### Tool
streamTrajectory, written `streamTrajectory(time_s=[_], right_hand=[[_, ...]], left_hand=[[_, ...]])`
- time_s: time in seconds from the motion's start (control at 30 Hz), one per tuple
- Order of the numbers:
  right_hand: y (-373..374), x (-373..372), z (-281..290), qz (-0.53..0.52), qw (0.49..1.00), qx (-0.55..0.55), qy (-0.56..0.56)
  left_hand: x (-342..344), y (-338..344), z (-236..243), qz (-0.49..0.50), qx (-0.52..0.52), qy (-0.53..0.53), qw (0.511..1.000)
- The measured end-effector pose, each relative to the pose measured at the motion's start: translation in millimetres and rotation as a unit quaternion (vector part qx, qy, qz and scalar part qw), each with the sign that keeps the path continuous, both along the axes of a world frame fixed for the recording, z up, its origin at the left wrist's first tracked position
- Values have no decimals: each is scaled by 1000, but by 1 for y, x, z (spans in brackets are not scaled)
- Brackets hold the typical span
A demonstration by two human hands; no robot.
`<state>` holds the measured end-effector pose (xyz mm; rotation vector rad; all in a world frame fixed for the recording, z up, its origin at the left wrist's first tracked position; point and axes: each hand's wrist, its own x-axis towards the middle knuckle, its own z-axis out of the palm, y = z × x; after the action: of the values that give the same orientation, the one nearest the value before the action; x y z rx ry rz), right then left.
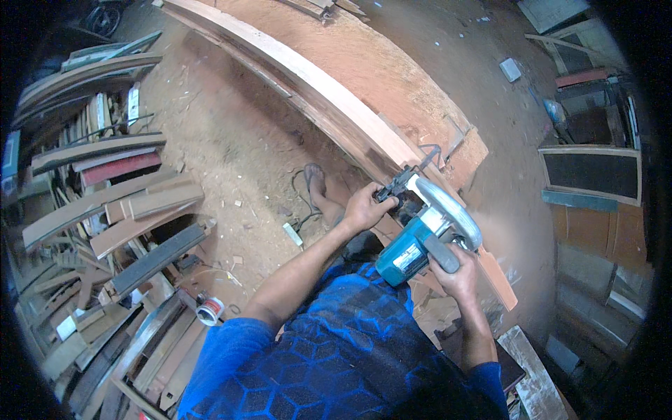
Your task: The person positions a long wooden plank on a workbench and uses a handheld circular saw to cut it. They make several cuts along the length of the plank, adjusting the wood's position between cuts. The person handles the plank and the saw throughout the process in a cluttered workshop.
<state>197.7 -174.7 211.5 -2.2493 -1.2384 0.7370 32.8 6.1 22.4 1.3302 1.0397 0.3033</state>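
Observation:
A teal circular saw with a silver blade guard rests over the near end of a long wooden plank. My right hand wraps round the saw's dark rear handle. At the front of the saw, my left hand is closed on its dark base edge, with the thumb on top. The plank runs away from me toward the far left, on a sawdust-covered bench. A reddish strip of wood sticks out past the saw at the near right. The blade itself is hidden.
Stacked boards and offcuts fill the left side. Beside them stands a small white tin. Framed panels lean at the right. My foot is on the dirt floor, near a dark cord. A pale board lies at lower right.

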Motion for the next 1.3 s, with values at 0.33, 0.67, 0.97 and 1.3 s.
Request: streamTrajectory(time_s=[0.33, 0.67, 0.97, 1.3], right_hand=[[34, -13, -5, 10, 1000, 9, 5], [72, -28, -8, 29, 999, 19, -11], [96, -33, -24, 51, 998, 25, -4], [131, -49, -22, 42, 998, 16, 39]], left_hand=[[-15, 36, 2, -30, 14, 24, 999], [-31, 70, 3, -19, 0, 9, 1000], [-41, 98, -4, 1, -9, -5, 1000], [-58, 136, 9, -12, 5, 53, 998]])
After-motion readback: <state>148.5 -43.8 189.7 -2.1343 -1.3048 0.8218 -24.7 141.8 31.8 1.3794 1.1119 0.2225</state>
